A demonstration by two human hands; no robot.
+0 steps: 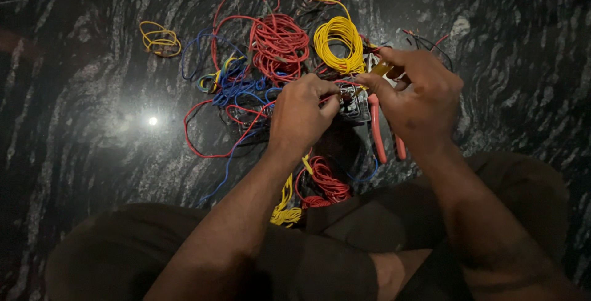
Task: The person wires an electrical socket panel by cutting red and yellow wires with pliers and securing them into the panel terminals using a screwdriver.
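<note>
Pinching a small switch block (pixel 354 105), the left hand (pixel 301 113) steadies it; the right hand (pixel 418 95) grips a yellow-handled tool (pixel 380 69). Loose wires (pixel 246 85) crowd close, so the tip might slip or snag one

Floor (pixel 80 153): black stone, polished, with grey-white wavy veining throughout; one white glare spot to the left of the left hand (pixel 301 113).

Yellow wire coil (pixel 338 45): bright yellow, just above and between the two hands.

Red wire coil (pixel 280 45): red, above the left hand.

Blue wire tangle (pixel 237 82): blue, with a little yellow mixed in, up and left of the left hand.

Small loose coil (pixel 160 39): dull yellow-orange, well apart to the upper left.

Pliers (pixel 385 135): salmon-pink handles, below the right hand (pixel 418 95).

Small block (pixel 354 104) between the hands: dark with pale markings.

Red and yellow wire (pixel 311 193) below the left wrist.

Trousers (pixel 203 258): dark brown, plain.
</note>
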